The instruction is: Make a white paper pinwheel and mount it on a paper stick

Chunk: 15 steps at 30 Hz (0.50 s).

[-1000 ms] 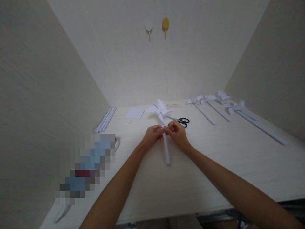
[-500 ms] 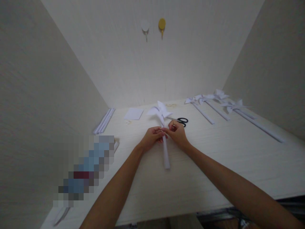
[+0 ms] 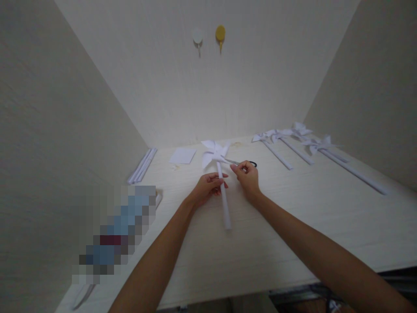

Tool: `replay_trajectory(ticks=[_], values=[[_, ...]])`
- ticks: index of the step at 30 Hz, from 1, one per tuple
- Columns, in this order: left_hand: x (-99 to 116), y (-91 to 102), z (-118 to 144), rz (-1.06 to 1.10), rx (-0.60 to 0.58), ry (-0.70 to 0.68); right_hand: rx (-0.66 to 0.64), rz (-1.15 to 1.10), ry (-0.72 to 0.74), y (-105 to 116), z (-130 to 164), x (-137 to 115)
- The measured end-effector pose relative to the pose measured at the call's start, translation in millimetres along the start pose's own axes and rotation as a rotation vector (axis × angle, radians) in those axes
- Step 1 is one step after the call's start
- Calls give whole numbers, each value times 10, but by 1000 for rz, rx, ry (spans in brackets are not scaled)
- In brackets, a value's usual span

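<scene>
A white paper pinwheel (image 3: pixel 215 153) on a rolled paper stick (image 3: pixel 224 208) stands tilted in front of me, its blades at the far end. My left hand (image 3: pixel 208 186) pinches the stick below the blades, between thumb and fingers. Just right of the pinwheel, my right hand (image 3: pixel 246 177) has its thumb and fingertips drawn together near a blade's tip. Whether those fingertips touch the blade or hold anything small cannot be made out. Scissors (image 3: pixel 253 164) with black handles lie behind the right hand, partly hidden by it.
Several finished pinwheels (image 3: pixel 301 145) lie at the right on the white table (image 3: pixel 325 226). Rolled paper sticks (image 3: pixel 142 166) and a square paper sheet (image 3: pixel 183 155) are at the back left. A blurred-out object (image 3: pixel 120 230) lies left. Two hooks (image 3: pixel 220 34) hang on the wall.
My right hand has left the stick and moved slightly right and up. The pinwheel's head has turned to face me more and swung a little left. My left hand keeps its grip.
</scene>
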<state>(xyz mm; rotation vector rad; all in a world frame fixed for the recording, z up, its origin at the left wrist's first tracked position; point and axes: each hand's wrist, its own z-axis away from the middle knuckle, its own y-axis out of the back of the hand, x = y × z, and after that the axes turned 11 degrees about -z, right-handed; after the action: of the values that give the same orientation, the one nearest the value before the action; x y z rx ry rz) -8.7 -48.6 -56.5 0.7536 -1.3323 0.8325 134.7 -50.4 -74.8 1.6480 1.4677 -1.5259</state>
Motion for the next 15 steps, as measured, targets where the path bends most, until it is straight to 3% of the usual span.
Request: replay_trajectory(ticks=[6,9,11,15], values=[[7,-7,10,22,-12,2,73,-36,-16,13,-36,44],[-12,10,-15,39,50,-22,49,-48,-28,3,-17,13],[-29,30,-44,52,145,-52,-48,-45,-51,-14,22,-23],[-44,70,-97,108,346,-137,-406,17,-87,-51,132,-70]])
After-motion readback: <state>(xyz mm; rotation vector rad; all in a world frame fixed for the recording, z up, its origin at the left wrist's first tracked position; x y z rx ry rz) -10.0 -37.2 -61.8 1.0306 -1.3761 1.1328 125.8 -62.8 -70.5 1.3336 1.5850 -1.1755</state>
